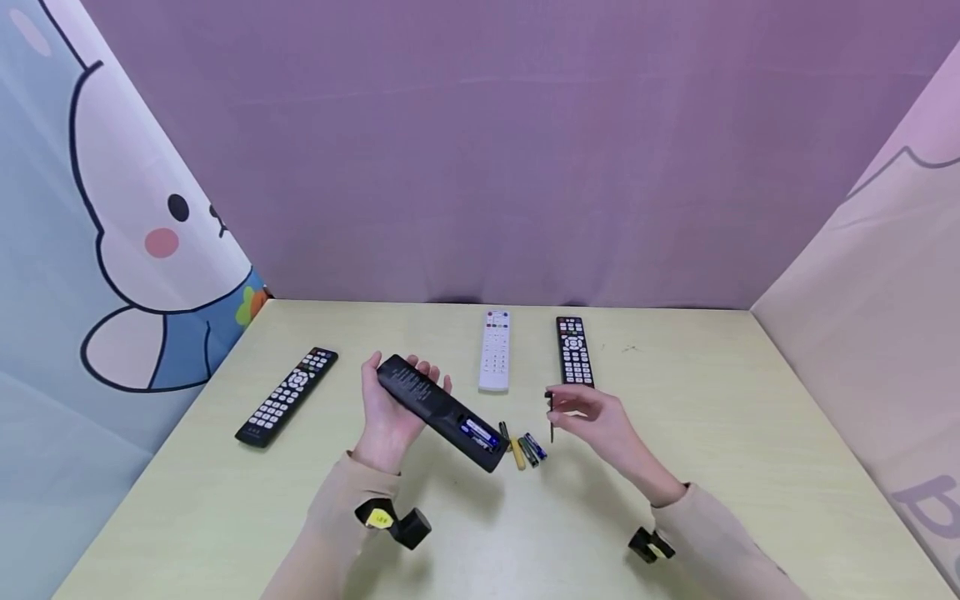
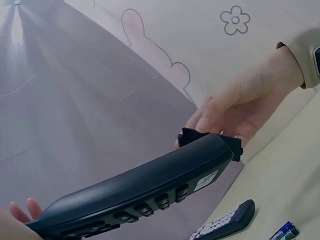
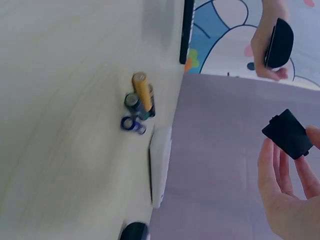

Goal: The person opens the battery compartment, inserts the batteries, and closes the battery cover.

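Black plastic remote control (image 1: 438,408) is around the centre of the head frame, raised above the tabletop (image 1: 757,467). Long axis slants upper left to lower right; back faces the camera, uncovered battery slot with blue battery (image 1: 478,432) at the lower-right end. Left wrist view: it climbs from lower left to right, buttons facing down. Left hand (image 1: 390,425) grips the upper-left end, fingers wrapped behind it. Right hand (image 1: 592,414), right of centre, nearly closed, pinches the battery cover (image 3: 288,134); cover is edge-on, long axis near vertical in the head view. Loose batteries (image 1: 517,454) lie between the hands. White remote control (image 1: 494,354) upper middle, near upright in frame; lower-left remote control (image 1: 287,396) slants up to the right.
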Tool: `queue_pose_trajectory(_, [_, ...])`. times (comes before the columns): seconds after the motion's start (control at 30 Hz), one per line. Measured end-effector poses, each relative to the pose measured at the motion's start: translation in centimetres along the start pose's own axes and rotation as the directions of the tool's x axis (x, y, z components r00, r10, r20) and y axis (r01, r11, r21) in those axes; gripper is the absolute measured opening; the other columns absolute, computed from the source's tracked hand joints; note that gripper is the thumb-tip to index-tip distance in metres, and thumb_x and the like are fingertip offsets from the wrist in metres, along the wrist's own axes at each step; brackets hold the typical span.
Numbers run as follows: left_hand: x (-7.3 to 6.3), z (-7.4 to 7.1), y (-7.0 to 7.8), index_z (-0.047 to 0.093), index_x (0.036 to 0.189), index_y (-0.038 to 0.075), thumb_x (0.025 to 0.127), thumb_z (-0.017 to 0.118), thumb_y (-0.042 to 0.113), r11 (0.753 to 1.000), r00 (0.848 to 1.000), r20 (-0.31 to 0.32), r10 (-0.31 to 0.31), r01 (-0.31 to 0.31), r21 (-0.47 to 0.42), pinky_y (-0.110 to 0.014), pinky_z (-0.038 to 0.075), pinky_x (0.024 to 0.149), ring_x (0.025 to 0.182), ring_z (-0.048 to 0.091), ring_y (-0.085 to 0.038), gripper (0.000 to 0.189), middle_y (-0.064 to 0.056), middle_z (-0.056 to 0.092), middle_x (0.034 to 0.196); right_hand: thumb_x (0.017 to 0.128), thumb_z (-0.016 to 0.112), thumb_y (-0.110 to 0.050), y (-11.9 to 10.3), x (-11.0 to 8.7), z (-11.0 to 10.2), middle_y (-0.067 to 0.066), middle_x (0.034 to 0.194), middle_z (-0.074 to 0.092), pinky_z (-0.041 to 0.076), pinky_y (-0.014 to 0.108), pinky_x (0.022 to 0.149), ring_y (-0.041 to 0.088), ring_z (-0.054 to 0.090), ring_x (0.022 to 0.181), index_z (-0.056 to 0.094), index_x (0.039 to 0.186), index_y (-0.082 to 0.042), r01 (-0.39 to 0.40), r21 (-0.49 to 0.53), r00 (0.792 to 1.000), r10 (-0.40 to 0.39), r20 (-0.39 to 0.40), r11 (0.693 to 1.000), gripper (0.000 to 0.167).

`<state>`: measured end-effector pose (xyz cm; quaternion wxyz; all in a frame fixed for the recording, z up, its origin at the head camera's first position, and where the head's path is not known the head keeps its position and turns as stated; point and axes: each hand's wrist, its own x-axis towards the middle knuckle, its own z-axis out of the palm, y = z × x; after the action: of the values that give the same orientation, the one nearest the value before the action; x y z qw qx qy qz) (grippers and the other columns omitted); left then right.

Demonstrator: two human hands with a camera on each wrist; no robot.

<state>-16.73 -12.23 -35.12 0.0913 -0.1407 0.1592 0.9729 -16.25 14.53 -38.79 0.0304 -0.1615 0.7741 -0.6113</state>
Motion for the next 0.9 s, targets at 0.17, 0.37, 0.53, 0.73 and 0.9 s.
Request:
queue_pose_trajectory(0.17, [-0.1, 0.1, 0.0, 0.04, 0.086, 0.012, 0.085, 0.036, 0.053, 1.0, 1.0, 0.01, 0.002, -0.002, 0.002, -0.037, 0.034, 0.086, 0.078, 0.047, -0.018, 0.041, -0.001, 0.045, 0.074, 0.077, 0.067, -0.011, -1.0, -0.1, 1.1, 0.015, 0.1, 0.058, 0.05, 0.027, 0.074, 0.013, 0.058, 0.088, 0.057, 0.111, 0.0, 0.011, 0.022, 1.0, -0.01, -0.007, 1.0, 0.038])
queue_pose_trajectory(0.37, [-0.1, 0.3, 0.0, 0.04, 0.086, 0.012, 0.085, 0.035, 0.053, 1.0, 1.0, 0.016, 0.003, -0.003, 0.006, -0.037, 0.035, 0.085, 0.078, 0.047, -0.018, 0.041, -0.001, 0.045, 0.074, 0.076, 0.066, -0.006, -1.9, -0.4, 2.3, 0.019, 0.097, 0.058, 0.05, 0.027, 0.075, 0.012, 0.058, 0.087, 0.056, 0.11, 0.004, 0.049, 0.088, 0.999, -0.048, -0.006, 0.995, 0.037])
queue_pose_trajectory(0.53, [0.0, 0.3, -0.1, 0.04, 0.087, 0.012, 0.085, 0.035, 0.053, 1.0, 1.0, 0.005, 0.001, -0.001, 0.006, -0.037, 0.035, 0.085, 0.078, 0.046, -0.018, 0.041, -0.001, 0.045, 0.074, 0.076, 0.065, -0.002, -2.4, -0.7, 3.0, 0.022, 0.098, 0.057, 0.049, 0.026, 0.076, 0.011, 0.058, 0.085, 0.055, 0.109, 0.007, 0.09, 0.136, 0.996, -0.087, -0.028, 0.987, 0.036])
queue_pose_trajectory(0.73, [0.2, 0.5, -0.4, 0.04, 0.087, 0.012, 0.084, 0.036, 0.053, 1.0, 1.0, -0.005, -0.006, 0.006, 0.008, -0.037, 0.034, 0.085, 0.078, 0.046, -0.018, 0.041, -0.001, 0.044, 0.075, 0.075, 0.065, 0.002, -2.7, -0.8, 3.9, 0.023, 0.097, 0.057, 0.049, 0.026, 0.075, 0.01, 0.058, 0.084, 0.055, 0.107, 0.008, 0.123, 0.169, 0.992, -0.115, -0.056, 0.978, 0.035])
queue_pose_trajectory(0.9, [0.2, 0.6, -0.7, 0.04, 0.086, 0.012, 0.084, 0.036, 0.052, 1.0, 1.0, -0.007, -0.003, 0.003, 0.014, -0.037, 0.034, 0.085, 0.078, 0.045, -0.018, 0.04, -0.001, 0.043, 0.075, 0.075, 0.066, 0.0, -2.9, -0.8, 4.6, 0.017, 0.094, 0.058, 0.05, 0.027, 0.076, 0.012, 0.058, 0.085, 0.056, 0.107, 0.005, 0.12, 0.155, 0.992, -0.115, -0.044, 0.981, 0.034])
